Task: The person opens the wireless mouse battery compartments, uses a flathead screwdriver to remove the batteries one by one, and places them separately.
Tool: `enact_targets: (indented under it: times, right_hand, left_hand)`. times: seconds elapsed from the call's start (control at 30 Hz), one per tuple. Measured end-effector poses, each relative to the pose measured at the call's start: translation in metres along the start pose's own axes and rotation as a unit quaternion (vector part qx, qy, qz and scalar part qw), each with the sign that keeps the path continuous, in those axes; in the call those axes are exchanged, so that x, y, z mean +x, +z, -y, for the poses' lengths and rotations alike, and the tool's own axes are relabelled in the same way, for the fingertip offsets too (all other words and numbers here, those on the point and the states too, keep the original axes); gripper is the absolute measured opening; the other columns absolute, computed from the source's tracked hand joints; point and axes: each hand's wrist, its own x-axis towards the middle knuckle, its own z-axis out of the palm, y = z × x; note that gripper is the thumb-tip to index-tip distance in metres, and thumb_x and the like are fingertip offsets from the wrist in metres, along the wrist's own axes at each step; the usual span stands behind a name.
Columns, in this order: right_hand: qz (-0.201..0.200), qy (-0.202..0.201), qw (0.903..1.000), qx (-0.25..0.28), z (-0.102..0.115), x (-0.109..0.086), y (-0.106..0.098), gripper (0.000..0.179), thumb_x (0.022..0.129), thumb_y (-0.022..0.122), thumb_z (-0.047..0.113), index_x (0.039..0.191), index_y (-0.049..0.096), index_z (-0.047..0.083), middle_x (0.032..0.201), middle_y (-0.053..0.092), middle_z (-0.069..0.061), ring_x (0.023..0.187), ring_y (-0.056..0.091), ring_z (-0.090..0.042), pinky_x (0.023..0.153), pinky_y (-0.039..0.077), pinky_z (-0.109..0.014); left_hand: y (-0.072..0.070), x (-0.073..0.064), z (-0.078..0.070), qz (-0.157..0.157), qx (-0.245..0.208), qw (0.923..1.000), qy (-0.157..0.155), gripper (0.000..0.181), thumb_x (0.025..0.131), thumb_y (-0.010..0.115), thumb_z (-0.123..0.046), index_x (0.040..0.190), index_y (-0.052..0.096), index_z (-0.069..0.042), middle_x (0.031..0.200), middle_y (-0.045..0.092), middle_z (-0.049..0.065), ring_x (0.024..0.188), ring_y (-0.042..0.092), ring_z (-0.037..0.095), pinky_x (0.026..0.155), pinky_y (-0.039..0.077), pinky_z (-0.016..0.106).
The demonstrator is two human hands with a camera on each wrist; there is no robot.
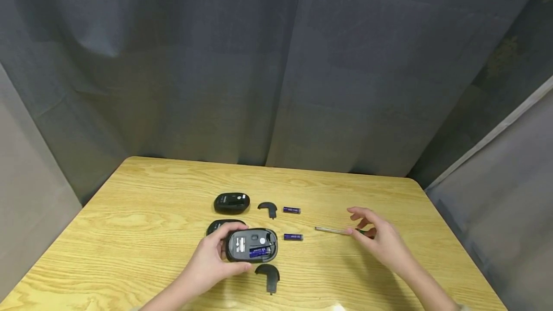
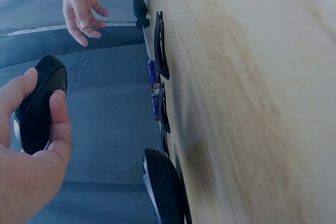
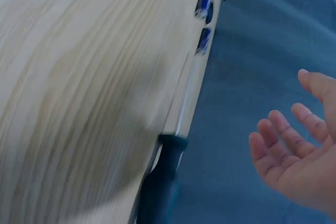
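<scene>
My left hand (image 1: pixel 211 258) grips a black computer mouse (image 1: pixel 237 244) by its sides, underside up and raised off the table. Inside its uncovered compartment lies a blue battery (image 1: pixel 258 252). Over a screwdriver (image 1: pixel 331 230) hovers my right hand (image 1: pixel 375 236), fingers loosely bent and holding nothing. Both wrist views show a gap between that hand and the dark screwdriver handle (image 3: pixel 160 187), which rests on the table. Just below the held mouse is a black battery cover (image 1: pixel 271 277). A loose blue battery (image 1: pixel 293 237) lies to the mouse's right.
Farther back on the wooden table (image 1: pixel 164 186), another upturned mouse (image 1: pixel 232 203) sits beside a second battery cover (image 1: pixel 268 208) and another blue battery (image 1: pixel 291 210). A third mouse (image 1: pixel 215 225) is partly hidden behind my left hand. Grey curtains (image 1: pixel 216 85) hang behind the table.
</scene>
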Motion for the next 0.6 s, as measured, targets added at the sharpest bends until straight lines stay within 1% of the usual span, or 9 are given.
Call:
enact_targets:
  times: [0.13, 0.2, 0.23, 0.33, 0.47, 0.6]
  right_hand:
    - [-0.004, -0.022, 0.9991, -0.036, -0.018, 0.001, -0.001, 0.045, 0.081, 0.075, 0.025, 0.123, 0.058, 0.023, 0.105, 0.062, 0.005, 0.089, 0.056, -0.01, 0.07, 0.054, -0.031]
    - [0.0, -0.03, 0.9986, -0.044, -0.026, 0.001, -0.002, 0.046, 0.08, 0.075, 0.025, 0.123, 0.058, 0.025, 0.107, 0.062, 0.006, 0.093, 0.055, -0.01, 0.074, 0.054, -0.037]
    - [0.003, -0.034, 0.9984, -0.045, -0.03, 0.001, -0.002, 0.047, 0.08, 0.076, 0.024, 0.124, 0.058, 0.024, 0.109, 0.062, 0.005, 0.095, 0.055, -0.011, 0.076, 0.054, -0.04]
    - [0.01, -0.044, 0.9973, -0.057, -0.043, 0.0, -0.002, 0.048, 0.079, 0.077, 0.022, 0.123, 0.059, 0.022, 0.113, 0.061, 0.005, 0.101, 0.055, -0.015, 0.081, 0.052, -0.045]
    - [0.019, -0.056, 0.9954, -0.075, -0.059, -0.001, -0.001, 0.049, 0.076, 0.079, 0.022, 0.122, 0.06, 0.021, 0.111, 0.061, 0.006, 0.105, 0.053, -0.015, 0.085, 0.049, -0.044]
    - [0.03, -0.066, 0.994, -0.082, -0.075, -0.002, 0.002, 0.047, 0.075, 0.08, 0.021, 0.119, 0.062, 0.021, 0.111, 0.062, 0.005, 0.105, 0.051, -0.012, 0.084, 0.049, -0.043]
  left_hand:
    - [-0.002, -0.001, -0.001, -0.014, 0.005, 0.9999, 0.001, 0.07, 0.06, 0.087, -0.007, 0.122, 0.054, -0.017, 0.121, 0.057, 0.015, 0.092, 0.066, 0.018, 0.079, 0.056, 0.025]
    - [-0.003, -0.001, -0.002, -0.016, 0.006, 0.9998, 0.001, 0.07, 0.061, 0.086, -0.005, 0.122, 0.054, -0.016, 0.12, 0.058, 0.016, 0.092, 0.066, 0.018, 0.079, 0.056, 0.025]
    - [-0.003, -0.001, -0.002, -0.016, 0.005, 0.9999, 0.001, 0.07, 0.061, 0.086, -0.004, 0.122, 0.053, -0.015, 0.12, 0.058, 0.016, 0.092, 0.066, 0.018, 0.079, 0.056, 0.025]
    - [-0.004, -0.002, -0.003, -0.015, 0.003, 0.9999, -0.002, 0.07, 0.062, 0.085, -0.003, 0.123, 0.053, -0.014, 0.121, 0.057, 0.017, 0.093, 0.066, 0.019, 0.08, 0.056, 0.025]
    - [-0.005, -0.002, -0.002, -0.024, -0.001, 0.9997, -0.007, 0.072, 0.061, 0.086, -0.004, 0.124, 0.053, -0.014, 0.122, 0.057, 0.017, 0.095, 0.065, 0.02, 0.081, 0.056, 0.024]
    - [-0.007, -0.002, -0.001, -0.031, -0.004, 0.9995, -0.006, 0.073, 0.061, 0.086, -0.006, 0.124, 0.052, -0.014, 0.121, 0.057, 0.016, 0.096, 0.064, 0.021, 0.081, 0.055, 0.025]
